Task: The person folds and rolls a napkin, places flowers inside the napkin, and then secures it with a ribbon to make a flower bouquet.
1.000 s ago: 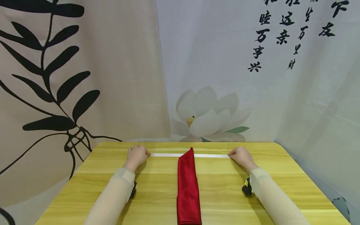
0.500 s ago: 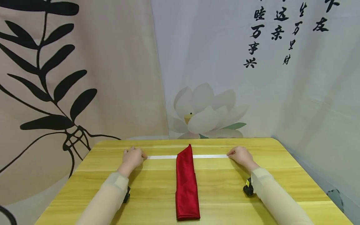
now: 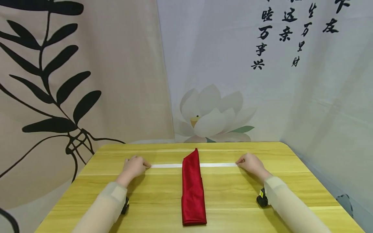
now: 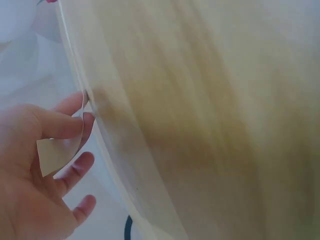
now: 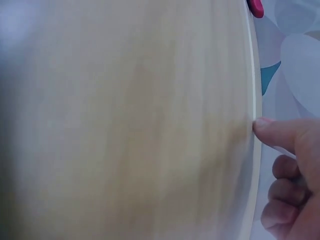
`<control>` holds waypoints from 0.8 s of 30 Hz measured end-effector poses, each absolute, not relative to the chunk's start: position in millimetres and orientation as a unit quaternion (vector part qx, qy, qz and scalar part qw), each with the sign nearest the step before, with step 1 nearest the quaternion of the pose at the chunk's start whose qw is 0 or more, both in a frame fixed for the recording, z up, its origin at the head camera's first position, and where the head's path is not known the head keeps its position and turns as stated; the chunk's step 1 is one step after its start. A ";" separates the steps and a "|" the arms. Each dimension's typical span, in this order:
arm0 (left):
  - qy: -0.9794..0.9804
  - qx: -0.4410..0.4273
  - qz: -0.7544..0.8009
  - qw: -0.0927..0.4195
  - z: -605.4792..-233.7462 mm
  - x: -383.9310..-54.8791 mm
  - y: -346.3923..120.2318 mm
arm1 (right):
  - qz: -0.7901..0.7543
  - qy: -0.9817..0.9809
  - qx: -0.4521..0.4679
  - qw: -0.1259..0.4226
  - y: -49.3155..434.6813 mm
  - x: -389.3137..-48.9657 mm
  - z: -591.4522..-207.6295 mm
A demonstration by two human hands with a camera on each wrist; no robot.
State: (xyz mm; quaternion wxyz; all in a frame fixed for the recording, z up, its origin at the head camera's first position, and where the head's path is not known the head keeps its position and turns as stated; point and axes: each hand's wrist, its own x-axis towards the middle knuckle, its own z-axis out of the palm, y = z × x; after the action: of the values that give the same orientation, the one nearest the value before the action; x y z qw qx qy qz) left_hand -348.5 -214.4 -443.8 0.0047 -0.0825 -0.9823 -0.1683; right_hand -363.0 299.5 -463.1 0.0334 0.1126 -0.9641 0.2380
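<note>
A folded length of shiny red cloth lies lengthwise in the middle of the table, its far end slanting to a point. Across the table runs a narrow white strip, its middle hidden by the cloth near the pointed end. My left hand pinches the strip's left end between thumb and fingers. In the left wrist view, a loose bit of the strip curls back inside the palm. The right end is pinched by my right hand, whose other fingers curl in the right wrist view.
The wooden table has its far edge against a hanging printed curtain with leaves, a lotus and black characters. A small black device sits at the right wrist, another at the left.
Both hands have drawn the strip a little nearer along the red cloth, away from its pointed end. My left hand has also shifted slightly left. The head view has tilted slightly.
</note>
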 end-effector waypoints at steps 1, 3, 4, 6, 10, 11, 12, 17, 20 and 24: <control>-0.981 -0.082 -0.173 0.002 -443.8 -347.3 -215.6 | 0.244 -0.962 0.117 0.032 300.4 -362.2 -463.6; -0.980 -0.082 -0.179 0.000 -443.5 -344.9 -218.3 | 0.270 -0.955 0.123 0.027 302.9 -360.1 -464.9; -0.980 -0.081 -0.184 -0.004 -443.3 -343.4 -219.0 | 0.284 -0.950 0.126 0.023 304.0 -358.7 -465.2; -0.978 -0.083 -0.192 -0.007 -442.1 -340.0 -220.3 | 0.312 -0.942 0.126 0.014 306.2 -355.6 -465.8; -0.970 -0.098 -0.221 -0.016 -442.7 -334.6 -223.9 | 0.350 -0.928 0.132 -0.002 311.5 -349.6 -466.9; -0.966 -0.103 -0.238 -0.019 -443.3 -333.5 -225.2 | 0.358 -0.924 0.131 -0.007 312.8 -348.5 -466.8; -0.960 -0.107 -0.257 -0.024 -444.3 -332.8 -226.8 | 0.367 -0.921 0.128 -0.012 314.1 -347.6 -466.7; -0.926 -0.113 -0.357 -0.043 -449.6 -331.4 -235.7 | 0.411 -0.904 0.104 -0.051 321.5 -347.4 -465.3; -0.915 -0.102 -0.388 -0.052 -451.9 -331.8 -239.8 | 0.452 -0.884 0.071 -0.092 327.8 -350.5 -465.9; -0.908 -0.078 -0.406 -0.070 -453.6 -332.2 -243.4 | 0.517 -0.841 0.033 -0.156 335.9 -355.4 -467.8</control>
State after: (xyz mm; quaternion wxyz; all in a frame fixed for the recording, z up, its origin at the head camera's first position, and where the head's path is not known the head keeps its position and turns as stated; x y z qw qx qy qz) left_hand -332.2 -243.4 -453.6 -0.0696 -0.0781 -0.9081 -0.4056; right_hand -355.4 335.9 -467.8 -0.1555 0.0335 -0.8410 0.5172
